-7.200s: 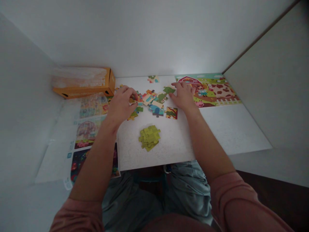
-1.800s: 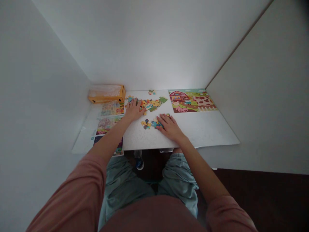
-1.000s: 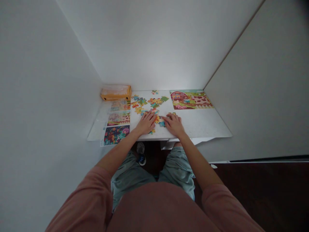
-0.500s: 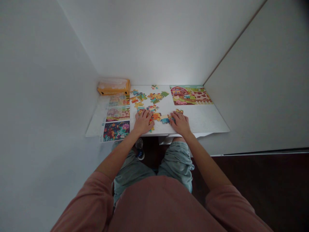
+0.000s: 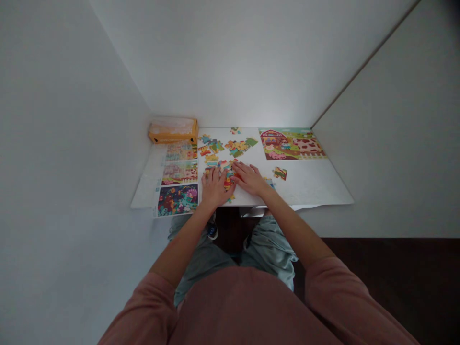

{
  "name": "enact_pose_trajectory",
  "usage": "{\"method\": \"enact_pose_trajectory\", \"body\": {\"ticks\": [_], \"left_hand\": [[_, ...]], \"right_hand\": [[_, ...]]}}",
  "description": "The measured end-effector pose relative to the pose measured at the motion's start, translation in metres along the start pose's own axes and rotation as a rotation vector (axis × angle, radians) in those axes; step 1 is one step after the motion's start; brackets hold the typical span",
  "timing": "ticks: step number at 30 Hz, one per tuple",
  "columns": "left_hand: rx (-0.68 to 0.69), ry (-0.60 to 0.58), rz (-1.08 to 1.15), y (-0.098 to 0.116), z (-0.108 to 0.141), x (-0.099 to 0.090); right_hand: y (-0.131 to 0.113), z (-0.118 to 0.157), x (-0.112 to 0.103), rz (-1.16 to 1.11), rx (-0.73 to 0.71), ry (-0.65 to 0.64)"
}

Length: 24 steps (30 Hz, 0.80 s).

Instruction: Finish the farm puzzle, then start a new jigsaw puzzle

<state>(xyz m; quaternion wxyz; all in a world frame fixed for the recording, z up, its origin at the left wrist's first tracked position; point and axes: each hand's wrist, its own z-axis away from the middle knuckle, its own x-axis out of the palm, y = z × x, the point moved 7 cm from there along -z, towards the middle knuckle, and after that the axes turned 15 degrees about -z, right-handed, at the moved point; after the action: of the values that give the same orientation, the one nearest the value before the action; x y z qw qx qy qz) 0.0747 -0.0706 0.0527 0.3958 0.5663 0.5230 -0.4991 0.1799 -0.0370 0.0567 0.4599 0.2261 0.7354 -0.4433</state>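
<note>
Colourful jigsaw pieces lie in loose clusters on the white table. My left hand rests over the near cluster, fingers spread and pointing forward, with pieces partly hidden beneath it. Close beside it, my right hand reaches in from the right, its fingers stretched out flat over the same cluster. Red and yellow puzzle pieces show between the two hands. A single green and brown puzzle piece lies apart, right of my right hand. A blue puzzle piece peeks out behind my right wrist.
An assembled-looking farm picture lies at the back right. At the left is a sheet with several printed pictures, and an orange box stands behind it. White walls close in the back and both sides.
My right hand has moved left, away from the blue piece, to the cluster by my left hand. The green and brown piece is now uncovered. The view has shifted slightly.
</note>
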Motion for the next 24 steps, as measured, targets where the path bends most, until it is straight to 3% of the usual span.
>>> {"method": "enact_pose_trajectory", "body": {"ticks": [3, 6, 10, 14, 19, 24], "left_hand": [[-0.057, -0.013, -0.013, -0.008, 0.004, -0.002], [-0.083, -0.035, -0.016, -0.013, 0.005, -0.003], [-0.002, -0.040, -0.008, -0.011, -0.006, -0.002], [0.099, -0.034, 0.014, 0.000, -0.023, 0.000], [0.058, -0.059, 0.040, -0.006, -0.047, 0.007], [0.008, -0.065, 0.081, -0.031, -0.074, 0.022]], "right_hand": [[0.011, 0.000, -0.001, 0.021, -0.002, -0.030], [0.034, 0.009, -0.011, 0.058, 0.084, 0.015], [0.054, 0.012, -0.022, 0.082, 0.216, 0.029], [0.050, -0.015, -0.022, 0.052, 0.207, 0.043], [0.055, -0.058, -0.010, 0.056, 0.162, 0.050], [0.063, -0.052, -0.005, 0.076, 0.135, 0.051]]}}
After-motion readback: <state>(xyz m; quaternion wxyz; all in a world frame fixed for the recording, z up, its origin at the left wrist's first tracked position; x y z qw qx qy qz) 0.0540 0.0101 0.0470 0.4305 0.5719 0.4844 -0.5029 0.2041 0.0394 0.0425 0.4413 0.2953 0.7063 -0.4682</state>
